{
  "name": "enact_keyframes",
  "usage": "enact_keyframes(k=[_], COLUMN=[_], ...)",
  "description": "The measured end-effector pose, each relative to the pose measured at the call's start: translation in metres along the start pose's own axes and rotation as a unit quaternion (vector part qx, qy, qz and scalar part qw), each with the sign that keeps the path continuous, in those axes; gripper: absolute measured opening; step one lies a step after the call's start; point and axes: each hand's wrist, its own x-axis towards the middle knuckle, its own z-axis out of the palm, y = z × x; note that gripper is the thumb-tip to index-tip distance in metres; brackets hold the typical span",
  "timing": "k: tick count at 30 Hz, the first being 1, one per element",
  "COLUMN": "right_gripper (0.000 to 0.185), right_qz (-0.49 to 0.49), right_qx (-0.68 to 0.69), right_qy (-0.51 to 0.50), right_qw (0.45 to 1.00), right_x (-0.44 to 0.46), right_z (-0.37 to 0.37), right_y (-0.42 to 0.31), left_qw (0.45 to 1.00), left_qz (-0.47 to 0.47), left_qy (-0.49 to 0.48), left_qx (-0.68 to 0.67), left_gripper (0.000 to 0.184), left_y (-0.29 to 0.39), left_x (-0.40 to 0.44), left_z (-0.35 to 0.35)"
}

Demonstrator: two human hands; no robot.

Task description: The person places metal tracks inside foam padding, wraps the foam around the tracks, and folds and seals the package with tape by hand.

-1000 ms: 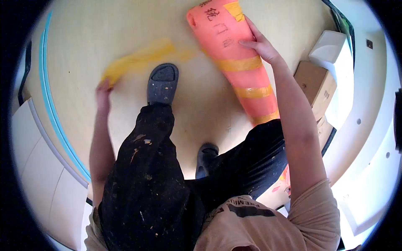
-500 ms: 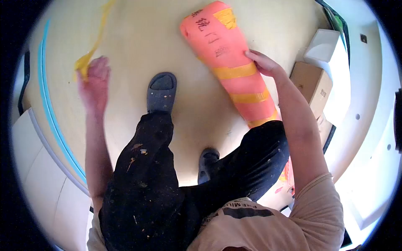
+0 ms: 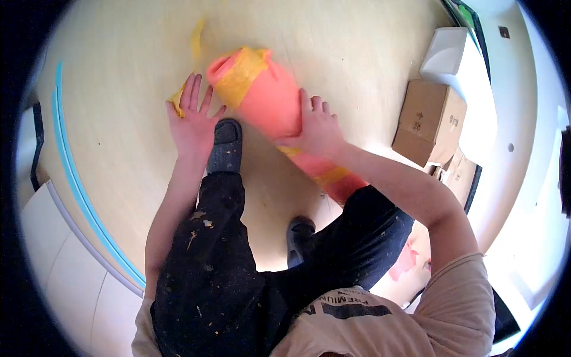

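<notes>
A long pink roll bound with bands of yellow tape slants across the floor, its lower end passing behind my right leg. My right hand grips its side around the middle, thumb and fingers on opposite sides. Left of the roll's upper end, my left hand is open with the fingers spread. A crumpled bit of yellow tape shows at that hand's outer edge, seemingly clinging to it. Beyond the fingers a thin yellow strip appears; whether it joins the crumpled bit, I cannot tell.
A cardboard box and a white container stand at the right. Blue strips run along the floor at the left, beside white panels. A slippered foot is close to the roll.
The roll has turned, so its writing is out of sight and its upper end lies lower and further left. My left hand has moved right towards it; my right hand has shifted left over it.
</notes>
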Motion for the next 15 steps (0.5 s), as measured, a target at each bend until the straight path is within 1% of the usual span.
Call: enact_keyframes(k=[2, 3, 5, 6, 7, 9, 10, 11, 12, 14, 15], right_gripper=[0.125, 0.125, 0.108, 0.108, 0.095, 0.083, 0.077, 0.073, 0.073, 0.074, 0.074], right_qz=[-0.064, -0.063, -0.115, -0.113, -0.102, -0.086, -0.074, -0.065, -0.067, -0.018, -0.016], right_qx=[-0.038, -0.035, 0.028, 0.03, 0.149, 0.27, 0.391, 0.505, 0.506, 0.535, 0.536], right_qy=[0.016, 0.017, 0.008, 0.01, -0.104, -0.211, -0.166, -0.117, -0.112, -0.182, -0.185], right_qw=[0.997, 0.997, 0.993, 0.993, 0.978, 0.936, 0.902, 0.853, 0.852, 0.825, 0.824], right_x=[-0.004, -0.004, -0.003, 0.016, 0.05, 0.08, 0.089, 0.094, 0.096, 0.088, 0.089], right_z=[0.012, 0.014, 0.009, 0.005, 0.002, 0.024, 0.044, 0.048, 0.05, 0.061, 0.067], right_y=[-0.001, 0.001, 0.01, 0.025, 0.044, 0.061, 0.06, 0.051, 0.047, 0.044, 0.045], left_qw=[0.999, 0.999, 0.999, 0.999, 0.999, 1.0, 0.999, 0.999, 0.999, 0.999, 0.999], left_qz=[-0.02, -0.021, -0.012, -0.013, -0.012, -0.015, -0.027, -0.035, -0.033, -0.037, -0.039], left_qy=[0.03, 0.029, 0.018, 0.015, 0.02, 0.022, 0.029, 0.036, 0.032, -0.015, -0.012], left_qx=[-0.026, -0.023, -0.039, -0.038, -0.027, -0.013, -0.001, 0.01, 0.012, 0.028, 0.029], left_gripper=[0.076, 0.076, 0.076, 0.076, 0.076, 0.075, 0.074, 0.072, 0.072, 0.069, 0.069], left_y=[0.0, 0.0, -0.001, -0.002, -0.002, -0.001, -0.001, 0.0, -0.001, -0.006, -0.007], left_x=[-0.005, -0.007, -0.008, -0.008, -0.009, -0.012, -0.014, -0.011, -0.005, 0.0, -0.001], left_z=[0.0, -0.003, -0.006, -0.004, -0.003, 0.004, 0.012, 0.018, 0.018, 0.018, 0.018])
